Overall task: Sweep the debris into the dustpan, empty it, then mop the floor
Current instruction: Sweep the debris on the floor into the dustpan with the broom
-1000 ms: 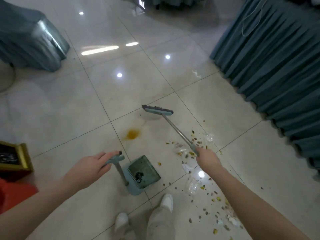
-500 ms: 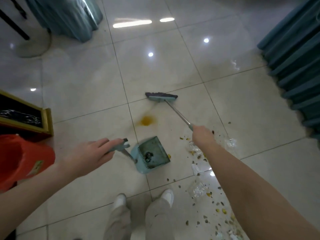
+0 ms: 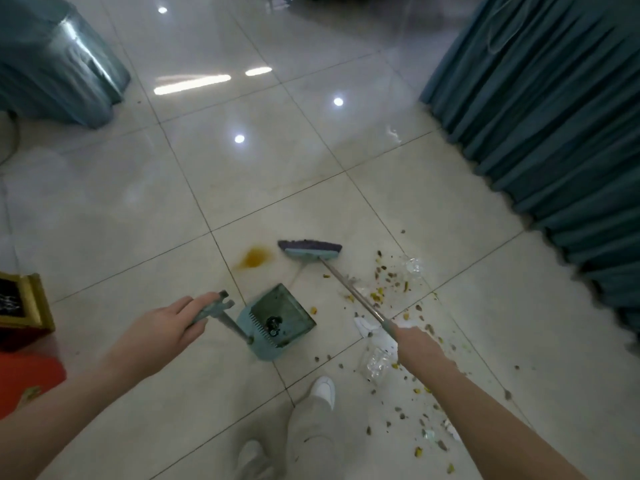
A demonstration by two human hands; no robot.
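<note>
on tile floor (image 3: pixel 346 161): left hand (image 3: pixel 162 327) grips dustpan (image 3: pixel 277 323) handle, right hand (image 3: pixel 417 344) grips broom (image 3: pixel 311 250); no legible text.

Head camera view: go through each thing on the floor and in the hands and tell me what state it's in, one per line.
Teal plastic dustpan: on the floor, mouth towards the debris, a little dark dirt inside.
Teal-headed broom: head down on the tile.
Scattered brown and yellow debris: unswept.
Orange-brown spill: still on the tile, unmopped.
Left hand: gripping the dustpan handle.
Right hand: gripping the broom pole.
</note>
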